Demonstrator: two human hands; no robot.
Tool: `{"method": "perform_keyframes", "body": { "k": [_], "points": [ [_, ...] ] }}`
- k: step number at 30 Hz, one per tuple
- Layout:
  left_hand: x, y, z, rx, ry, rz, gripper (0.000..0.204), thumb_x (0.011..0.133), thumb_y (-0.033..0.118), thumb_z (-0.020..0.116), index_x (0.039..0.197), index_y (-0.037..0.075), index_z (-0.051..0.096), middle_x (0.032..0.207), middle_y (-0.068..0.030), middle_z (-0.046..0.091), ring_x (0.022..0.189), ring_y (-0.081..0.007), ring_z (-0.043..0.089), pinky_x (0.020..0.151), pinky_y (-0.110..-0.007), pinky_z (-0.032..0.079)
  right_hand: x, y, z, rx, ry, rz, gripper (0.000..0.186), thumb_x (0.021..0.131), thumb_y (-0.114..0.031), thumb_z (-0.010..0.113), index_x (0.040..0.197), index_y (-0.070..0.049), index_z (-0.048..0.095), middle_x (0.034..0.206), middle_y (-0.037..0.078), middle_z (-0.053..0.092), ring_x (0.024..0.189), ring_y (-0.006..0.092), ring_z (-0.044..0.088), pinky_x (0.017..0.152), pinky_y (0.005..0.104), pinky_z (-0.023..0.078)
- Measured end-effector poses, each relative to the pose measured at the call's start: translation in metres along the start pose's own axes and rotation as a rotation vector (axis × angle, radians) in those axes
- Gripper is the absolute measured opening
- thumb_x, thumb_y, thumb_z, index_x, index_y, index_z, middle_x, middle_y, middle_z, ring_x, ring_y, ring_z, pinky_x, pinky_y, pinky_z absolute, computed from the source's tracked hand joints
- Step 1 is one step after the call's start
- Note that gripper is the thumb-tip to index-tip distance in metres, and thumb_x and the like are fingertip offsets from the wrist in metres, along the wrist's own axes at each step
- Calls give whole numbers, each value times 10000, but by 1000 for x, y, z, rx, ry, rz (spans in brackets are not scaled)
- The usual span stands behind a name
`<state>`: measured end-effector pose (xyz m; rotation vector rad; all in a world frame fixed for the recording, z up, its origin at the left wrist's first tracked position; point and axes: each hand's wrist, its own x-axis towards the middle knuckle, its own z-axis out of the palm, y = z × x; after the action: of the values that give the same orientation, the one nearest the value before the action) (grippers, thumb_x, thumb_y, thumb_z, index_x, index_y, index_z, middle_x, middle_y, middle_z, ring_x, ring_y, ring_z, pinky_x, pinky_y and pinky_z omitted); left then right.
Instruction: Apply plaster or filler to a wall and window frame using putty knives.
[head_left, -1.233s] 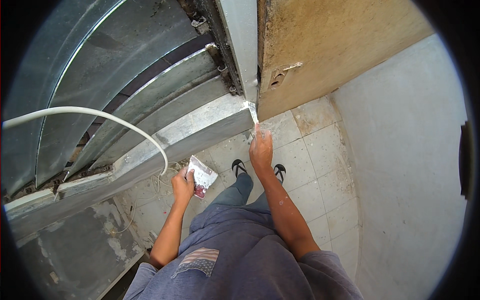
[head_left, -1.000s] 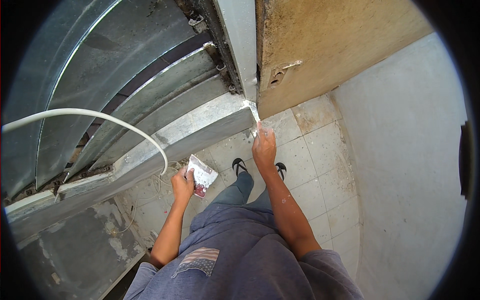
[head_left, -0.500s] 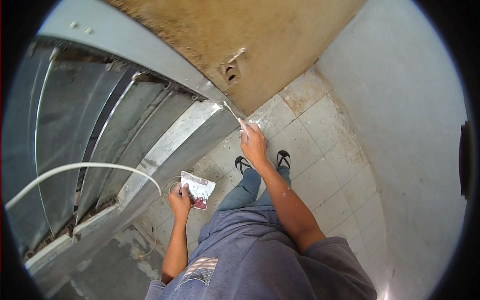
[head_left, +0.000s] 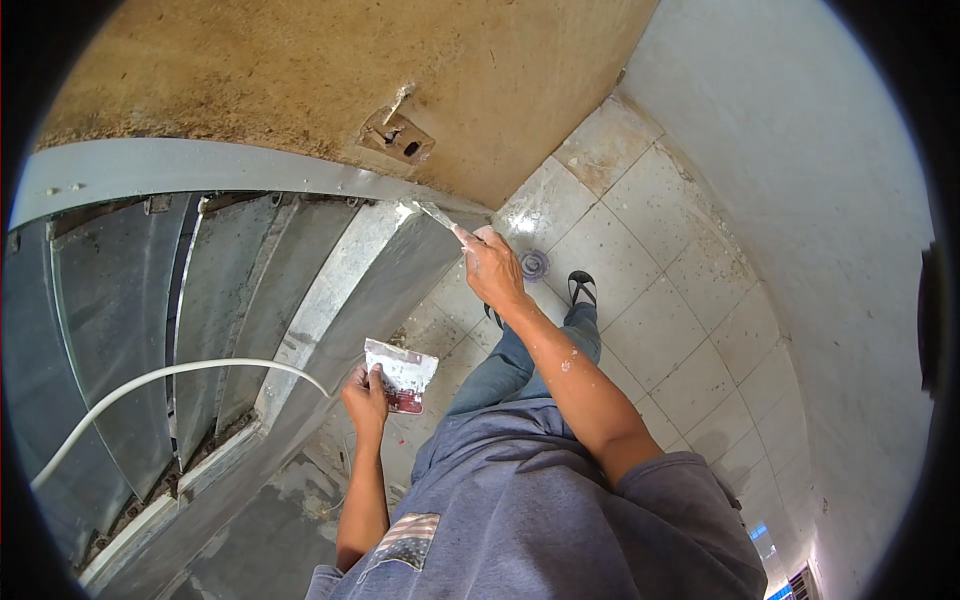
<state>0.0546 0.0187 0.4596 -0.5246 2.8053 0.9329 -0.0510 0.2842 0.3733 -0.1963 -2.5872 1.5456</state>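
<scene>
My right hand point(head_left: 492, 268) grips a slim putty knife point(head_left: 437, 216) smeared with white paste. Its tip is at the corner where the concrete window sill point(head_left: 345, 270) meets a grey frame point(head_left: 250, 165), next to a white dab of paste. Whether the tip presses on the surface I cannot tell. Lower and to the left, my left hand point(head_left: 365, 395) pinches the edge of a flat board point(head_left: 402, 372), its thumb on top. White paste covers most of the board, and the lower part is dark red.
Slanted louver panes point(head_left: 220, 300) fill the window at left, with a pale hose point(head_left: 170, 370) arching across them. A brown panel point(head_left: 397, 60) with a lock plate point(head_left: 397, 137) stands ahead. Below are floor tiles point(head_left: 650, 300) and a round drain point(head_left: 534, 264); a pale wall point(head_left: 800, 200) curves up at right.
The view has swung, so the window frame now lies flatter and the lock plate sits farther left. Both hands keep their holds, and the knife tip stays by the same sill corner.
</scene>
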Motion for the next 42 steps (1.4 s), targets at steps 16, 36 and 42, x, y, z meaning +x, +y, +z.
{"method": "perform_keyframes", "body": {
  "k": [16, 36, 42],
  "points": [
    [4, 2, -3, 37, -56, -23, 231, 922, 150, 568, 846, -59, 631, 632, 8, 536, 584, -61, 432, 518, -251, 369, 0, 1, 0, 78, 26, 77, 374, 827, -22, 556, 1178, -122, 639, 917, 128, 573, 874, 306, 581, 766, 388, 482],
    [5, 0, 1, 104, -92, -20, 211, 913, 128, 562, 849, -60, 634, 640, 4, 564, 598, -61, 448, 538, -258, 394, 8, 3, -8, -33, -9, -18, 358, 812, -25, 566, 1136, -137, 671, 852, 117, 538, 810, 310, 575, 726, 411, 480],
    [4, 9, 3, 25, -91, -49, 219, 912, 137, 565, 857, -61, 640, 650, 2, 572, 605, -62, 458, 546, -256, 399, 5, 14, -8, -183, -73, 42, 358, 821, -30, 568, 1152, -125, 664, 905, 121, 556, 847, 304, 583, 747, 396, 478]
  ]
}}
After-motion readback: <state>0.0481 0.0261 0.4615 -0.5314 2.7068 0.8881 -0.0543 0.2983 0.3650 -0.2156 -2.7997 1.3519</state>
